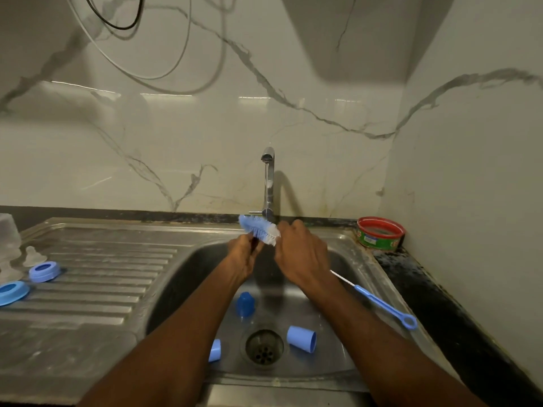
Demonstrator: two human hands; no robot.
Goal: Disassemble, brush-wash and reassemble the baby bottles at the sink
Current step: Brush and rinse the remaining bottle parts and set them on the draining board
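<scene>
Over the sink basin (182, 277), my left hand (245, 254) grips the handle of a blue-and-white bottle brush (258, 229), bristle head pointing up and left under the tap (268, 183), from which water runs. My right hand (302, 254) has its fingers curled at the white end of the bristles. Three blue caps lie in the basin: one upright (245, 304), one on its side right of the drain (302, 338), one partly hidden by my left forearm (215, 350). Two blue collar rings (44, 271) (13, 292), a clear teat (31, 255) and a clear bottle (8, 239) stand on the drainboard.
A thin blue teat brush (379, 304) lies across the sink's right rim. A red-rimmed green tub (379, 233) sits on the dark counter at the back right corner. The drain (264, 346) is in the basin's middle. Marble walls close in behind and on the right.
</scene>
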